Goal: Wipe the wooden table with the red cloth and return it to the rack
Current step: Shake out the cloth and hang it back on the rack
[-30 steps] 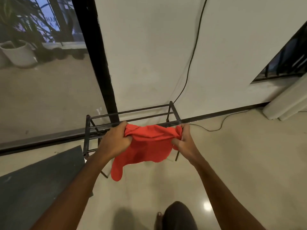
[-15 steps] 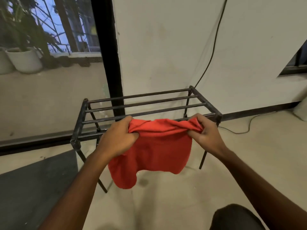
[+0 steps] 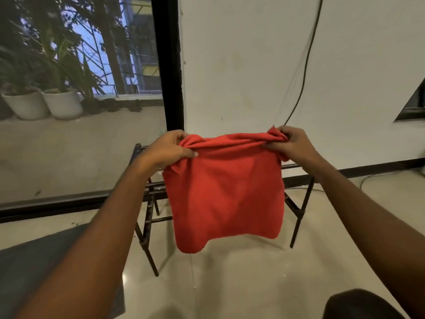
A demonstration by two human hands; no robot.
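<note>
The red cloth (image 3: 224,192) hangs spread out in front of me, held up by its two upper corners. My left hand (image 3: 169,149) grips the bunched left corner. My right hand (image 3: 292,143) pinches the bunched right corner. Behind the cloth stands the black metal rack (image 3: 147,204), low and made of bars; the cloth hides most of its top. The cloth's top edge is above the rack's rails. The wooden table is not in view.
A white wall with a black cable (image 3: 305,65) rises behind the rack. A black door frame (image 3: 167,65) and glass lie to the left, with white plant pots (image 3: 62,104) outside. A dark mat (image 3: 34,261) lies on the pale floor at the lower left.
I have come closer to the rack. Both hands have lifted the cloth higher and pulled it wider, so it now covers most of the rack's top.
</note>
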